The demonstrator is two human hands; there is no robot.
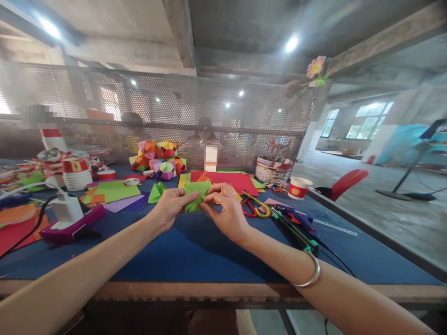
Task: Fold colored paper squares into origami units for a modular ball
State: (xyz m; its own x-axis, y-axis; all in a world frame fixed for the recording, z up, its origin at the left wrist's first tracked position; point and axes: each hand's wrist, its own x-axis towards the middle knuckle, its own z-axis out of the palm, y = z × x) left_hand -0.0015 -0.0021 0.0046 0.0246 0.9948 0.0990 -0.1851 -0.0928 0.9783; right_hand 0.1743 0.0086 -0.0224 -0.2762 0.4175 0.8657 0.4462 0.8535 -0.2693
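Note:
A folded piece of green paper (194, 190) is held above the blue tabletop between my two hands. My left hand (172, 204) pinches its left side, thumb on top. At the right edge, my right hand (226, 209) grips the paper between thumb and fingers. Just left of my left hand stands another folded green paper piece (157, 192). Behind my hands lies a stack of paper sheets with a red sheet (226, 181) on top. Scissors with red and yellow handles (260, 207) rest to the right of my right hand.
Multicoloured paper balls (164, 160) are piled at the back. A glue gun (296, 216), a green-and-black tool (295, 232) and a paper cup (299, 188) are on the right. A purple power strip (73, 225), stacked cups (77, 174) and loose coloured sheets (117, 190) occupy the left. A woven basket (274, 168) stands behind.

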